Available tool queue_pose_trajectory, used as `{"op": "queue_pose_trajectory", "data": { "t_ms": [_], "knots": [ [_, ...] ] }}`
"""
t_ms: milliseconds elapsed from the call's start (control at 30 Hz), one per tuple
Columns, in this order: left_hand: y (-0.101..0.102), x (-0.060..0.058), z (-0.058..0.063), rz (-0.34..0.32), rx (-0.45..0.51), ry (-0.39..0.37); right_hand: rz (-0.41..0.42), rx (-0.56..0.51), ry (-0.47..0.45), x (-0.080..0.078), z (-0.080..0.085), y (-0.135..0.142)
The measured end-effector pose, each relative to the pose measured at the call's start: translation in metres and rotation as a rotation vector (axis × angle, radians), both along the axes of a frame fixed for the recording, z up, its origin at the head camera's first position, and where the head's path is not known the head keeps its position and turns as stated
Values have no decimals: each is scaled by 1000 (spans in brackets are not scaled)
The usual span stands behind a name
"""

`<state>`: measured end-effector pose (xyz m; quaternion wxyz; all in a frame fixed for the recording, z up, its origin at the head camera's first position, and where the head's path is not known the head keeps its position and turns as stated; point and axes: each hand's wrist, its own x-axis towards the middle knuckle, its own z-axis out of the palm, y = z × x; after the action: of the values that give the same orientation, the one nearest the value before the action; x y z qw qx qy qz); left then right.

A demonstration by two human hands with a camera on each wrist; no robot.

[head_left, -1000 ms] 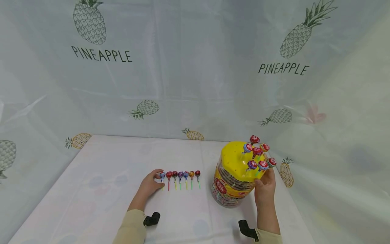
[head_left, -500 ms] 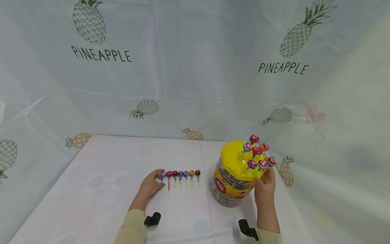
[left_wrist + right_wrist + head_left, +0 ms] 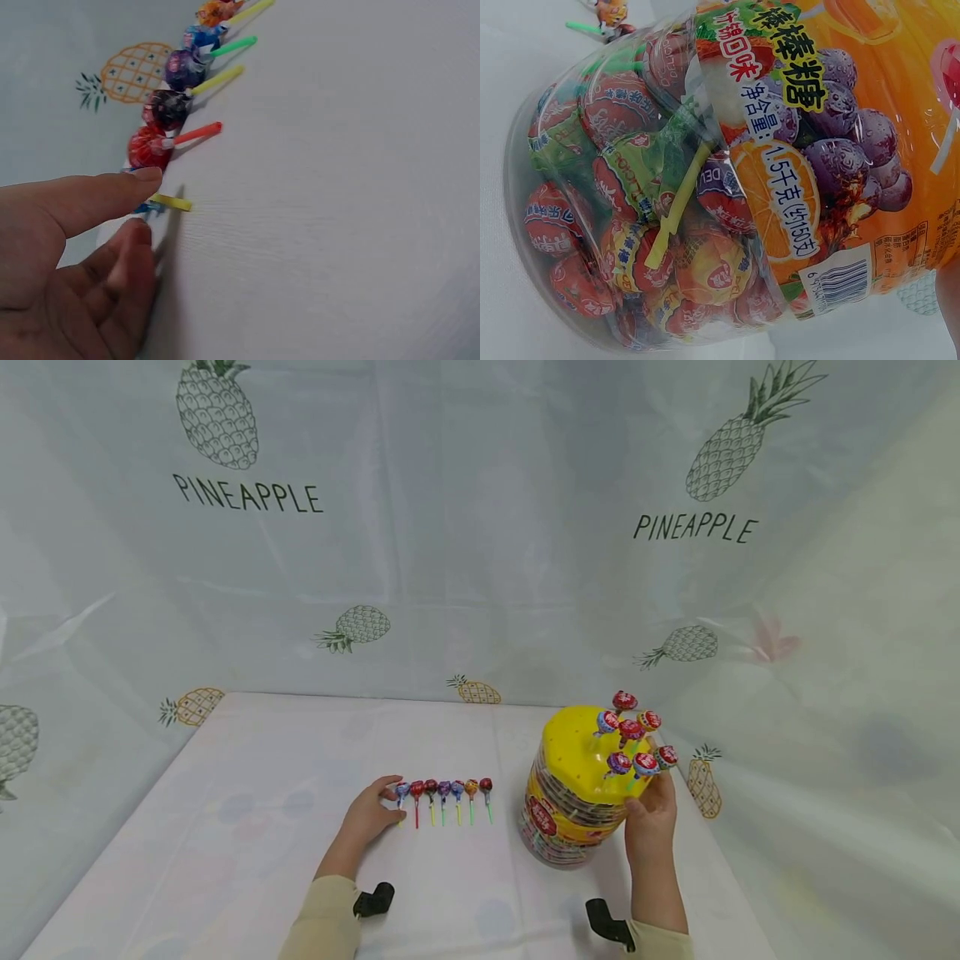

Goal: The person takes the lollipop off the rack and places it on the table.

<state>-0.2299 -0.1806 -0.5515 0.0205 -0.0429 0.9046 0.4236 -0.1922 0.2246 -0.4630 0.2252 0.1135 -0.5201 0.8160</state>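
Observation:
My left hand (image 3: 367,814) lies at the left end of a row of several wrapped lollipops on the table. Between its thumb and fingers it holds a blue-wrapped lollipop (image 3: 402,790) with a yellow stick; the left wrist view shows the stick (image 3: 174,202), the candy head mostly hidden by the thumb. Beside it lies a red lollipop (image 3: 150,146). On the right, my right hand (image 3: 652,818) grips the side of a large clear candy jar (image 3: 564,810), some fingers hidden behind it. Several lollipops (image 3: 630,729) stand upright in the jar's yellow lid (image 3: 573,756).
A white cloth-covered table (image 3: 247,843) carries everything. Behind it hangs a pale curtain (image 3: 480,527) printed with pineapples. Inside the jar are many wrapped lollipops (image 3: 637,180), and its label (image 3: 802,150) shows fruit.
My left hand has nudged the blue lollipop slightly right, closer to the red one. My right hand and the jar stay where they were.

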Motion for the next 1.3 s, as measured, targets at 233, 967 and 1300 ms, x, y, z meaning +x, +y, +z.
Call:
{"op": "queue_pose_trajectory", "data": {
  "t_ms": [233, 967, 1300],
  "knots": [
    [9, -1, 30, 1, 74, 56, -4, -1, -17, 0, 2, -1],
    [142, -1, 164, -476, 444, 287, 7, 67, -19, 3, 5, 4],
    [175, 7, 196, -588, 458, 307, 83, 195, 51, 5, 24, 20]
  ]
}}
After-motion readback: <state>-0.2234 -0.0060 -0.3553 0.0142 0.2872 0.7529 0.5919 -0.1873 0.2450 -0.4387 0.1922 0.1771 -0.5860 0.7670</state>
